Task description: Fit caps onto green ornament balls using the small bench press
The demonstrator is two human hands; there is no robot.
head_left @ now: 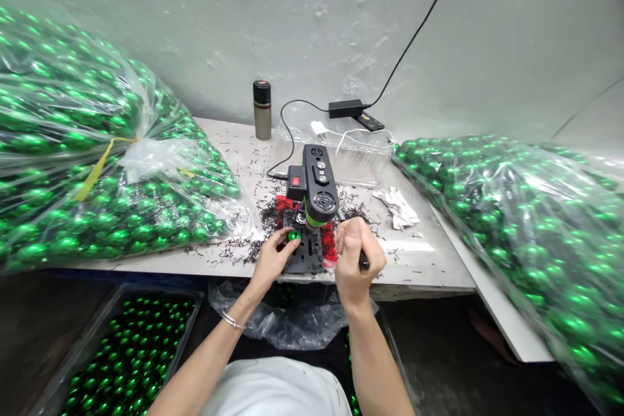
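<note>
My left hand (274, 260) pinches a shiny green ball (294, 235) between thumb and fingers, at the base plate (298, 264) of a small bench drill press. The black drill press head (319, 185) stands over the plate, with a red switch on its left side. My right hand (359, 259) is closed in a fist around the black-tipped lever (364, 261) on the machine's right. The drill's tip and its contact with the ball are hidden under the head.
Big clear bags of green balls lie at left (146, 201) and right (526, 227). Dark shavings litter the white table (414, 260). Behind stand a tumbler (262, 110) and a power adapter (346, 108); white gloves (397, 208) lie right. Below left is a bin (195, 302) of balls.
</note>
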